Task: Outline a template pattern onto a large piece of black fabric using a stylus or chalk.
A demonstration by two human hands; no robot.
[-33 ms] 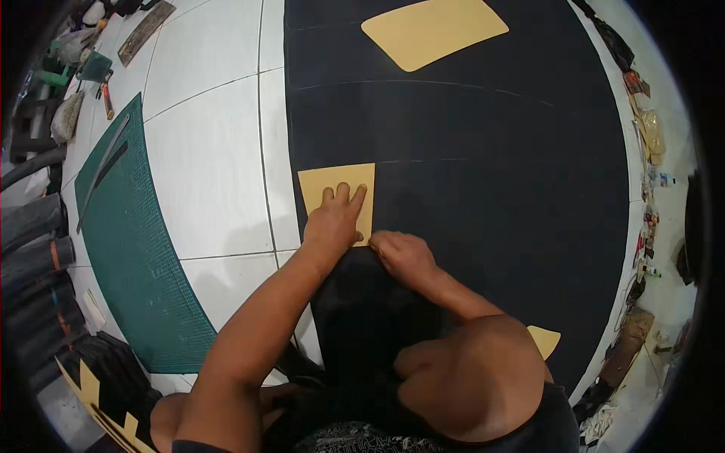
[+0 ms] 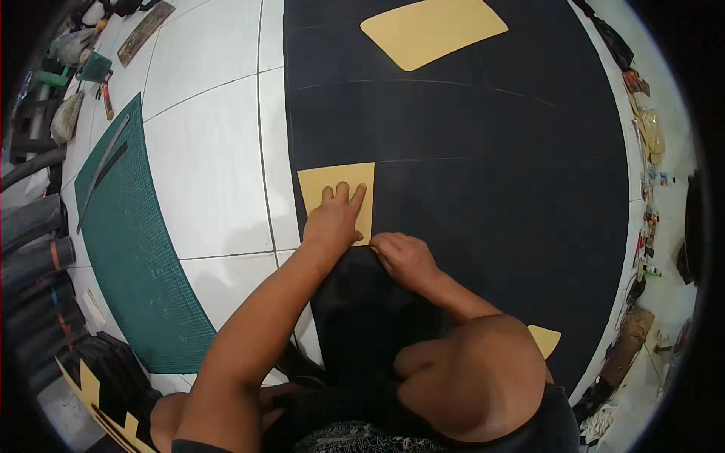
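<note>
Black sheet over white tiles; left hand spread on yellow card, right hand curled, its hold unclear

Tan four-sided card flat on black sheet, near left edge.

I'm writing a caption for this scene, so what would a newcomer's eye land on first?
Probably the broad black sheet filling the middle and right, with a pale yellow piece at its left edge under the spread left hand, and the right hand at that piece's near right corner. Next come a larger yellow piece at the top and the green gridded mat on the white tiles to the left.
</note>
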